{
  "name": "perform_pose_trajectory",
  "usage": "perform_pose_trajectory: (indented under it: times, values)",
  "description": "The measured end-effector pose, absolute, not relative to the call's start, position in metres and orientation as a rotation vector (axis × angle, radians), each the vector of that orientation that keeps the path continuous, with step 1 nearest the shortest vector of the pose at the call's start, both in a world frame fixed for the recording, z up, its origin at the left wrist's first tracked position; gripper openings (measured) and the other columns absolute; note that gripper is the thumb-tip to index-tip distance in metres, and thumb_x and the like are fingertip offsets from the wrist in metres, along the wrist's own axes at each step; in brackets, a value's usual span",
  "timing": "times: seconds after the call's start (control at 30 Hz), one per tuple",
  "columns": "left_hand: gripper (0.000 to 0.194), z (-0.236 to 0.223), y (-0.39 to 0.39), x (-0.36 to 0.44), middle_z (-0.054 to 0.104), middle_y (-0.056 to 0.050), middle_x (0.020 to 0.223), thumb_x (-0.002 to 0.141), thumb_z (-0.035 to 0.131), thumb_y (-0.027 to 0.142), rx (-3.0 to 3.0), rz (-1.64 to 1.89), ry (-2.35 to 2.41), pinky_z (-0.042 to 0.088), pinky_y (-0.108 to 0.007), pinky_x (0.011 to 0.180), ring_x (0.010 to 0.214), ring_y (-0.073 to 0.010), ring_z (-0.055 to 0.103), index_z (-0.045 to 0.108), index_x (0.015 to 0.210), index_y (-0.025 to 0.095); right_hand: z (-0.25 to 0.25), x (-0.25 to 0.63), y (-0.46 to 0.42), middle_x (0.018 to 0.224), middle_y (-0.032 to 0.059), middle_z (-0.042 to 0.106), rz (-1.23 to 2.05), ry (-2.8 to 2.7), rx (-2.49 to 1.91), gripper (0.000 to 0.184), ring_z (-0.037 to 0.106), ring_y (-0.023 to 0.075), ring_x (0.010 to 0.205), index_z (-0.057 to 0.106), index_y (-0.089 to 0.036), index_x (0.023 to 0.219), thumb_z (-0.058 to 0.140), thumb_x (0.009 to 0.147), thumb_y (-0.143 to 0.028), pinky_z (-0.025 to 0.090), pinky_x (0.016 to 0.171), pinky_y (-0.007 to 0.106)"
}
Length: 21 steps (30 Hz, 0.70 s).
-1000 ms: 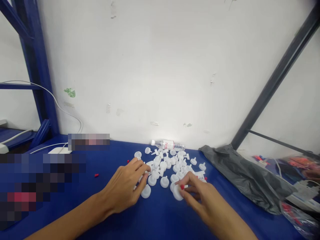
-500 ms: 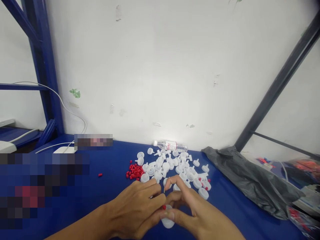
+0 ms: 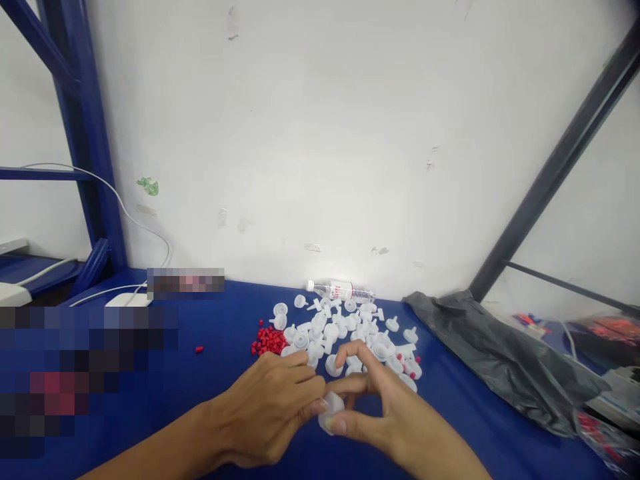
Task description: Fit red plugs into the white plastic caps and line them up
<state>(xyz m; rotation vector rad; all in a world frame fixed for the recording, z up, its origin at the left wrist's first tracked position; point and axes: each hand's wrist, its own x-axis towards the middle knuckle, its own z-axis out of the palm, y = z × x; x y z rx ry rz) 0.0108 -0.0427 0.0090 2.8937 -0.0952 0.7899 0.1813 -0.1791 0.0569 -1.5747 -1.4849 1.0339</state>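
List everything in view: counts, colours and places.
Wall: one, white, behind
Table: one, blue, foreground
Posts: two, blue left, grey right
Cables: several, white, left
Flat objects: several, white, left
Bottle: one, clear, lying by wall
White pieces: many, white, centre
Red pieces: many, red, mostly centre-left
Lone red piece: one, red, farther left
Sheet: one, dark grey, right
Bag: one, clear, lower right
Clutter: uncounted, multicoloured, far right
Held piece: one, white, between hands
Left hand: one, bare, touching held piece
Right hand: one, bare, gripping held piece
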Motion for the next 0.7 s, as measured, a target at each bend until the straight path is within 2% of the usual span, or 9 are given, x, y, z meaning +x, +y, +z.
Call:
perform_pose_trajectory:
  times: [0.17,0.33,0.4,0.5,0.6,0.7]
  values:
    - [0.038,0.003,-0.045,0.014,0.055,0.0,0.07,0.105,0.025,0.03,2.735,0.752,0.155,0.03,-0.031,0.062,0.067,-0.0165,0.048,0.049,0.077,0.02,0.047,0.177,-0.175,0.097,-0.002,0.076,0.704,-1.506,-1.833,0.039,0.065,0.0248,0.099,0.048,-0.031,0.109,0.073,0.079,-0.034,0.045,0.091,0.036]
    - [0.05,0.003,-0.052,0.02,0.056,0.0,0.067,0.105,0.021,0.039,2.553,0.688,0.417,0.033,-0.03,0.063,0.064,-0.0156,0.051,0.058,0.077,0.02,0.037,0.167,-0.169,0.093,-0.0023,0.077,0.364,-1.567,-1.958,0.031,0.071,0.026,0.083,0.053,-0.032,0.103,0.071,0.078,-0.028,0.047,0.072,0.031]
    - [0.052,0.006,-0.054,0.023,0.054,0.001,0.064,0.105,0.021,0.041,2.493,0.698,0.479,0.032,-0.029,0.062,0.061,-0.0149,0.05,0.057,0.074,0.02,0.034,0.163,-0.167,0.085,-0.0031,0.075,0.252,-1.562,-1.964,0.029,0.072,0.0255,0.076,0.056,-0.033,0.101,0.071,0.077,-0.027,0.047,0.064,0.029]
    - [0.055,0.011,-0.054,0.025,0.047,0.002,0.056,0.103,0.022,0.045,2.421,0.709,0.62,0.029,-0.029,0.057,0.055,-0.0138,0.045,0.046,0.062,0.019,0.03,0.159,-0.163,0.076,-0.0035,0.072,0.138,-1.529,-1.973,0.03,0.072,0.0248,0.07,0.06,-0.033,0.099,0.075,0.074,-0.025,0.046,0.059,0.029]
    - [0.055,0.013,-0.05,0.025,0.045,0.002,0.054,0.103,0.023,0.046,2.402,0.717,0.66,0.027,-0.029,0.056,0.053,-0.0134,0.043,0.042,0.059,0.019,0.031,0.156,-0.158,0.072,-0.0036,0.069,0.156,-1.489,-1.974,0.031,0.069,0.0225,0.067,0.063,-0.034,0.102,0.075,0.074,-0.026,0.049,0.065,0.031]
    - [0.053,0.009,-0.044,0.022,0.05,0.002,0.057,0.104,0.023,0.044,2.399,0.735,0.623,0.028,-0.029,0.056,0.053,-0.013,0.044,0.046,0.063,0.019,0.034,0.155,-0.154,0.096,-0.0005,0.071,0.296,-1.471,-1.877,0.037,0.067,0.0221,0.084,0.062,-0.033,0.112,0.074,0.078,-0.034,0.051,0.078,0.033]
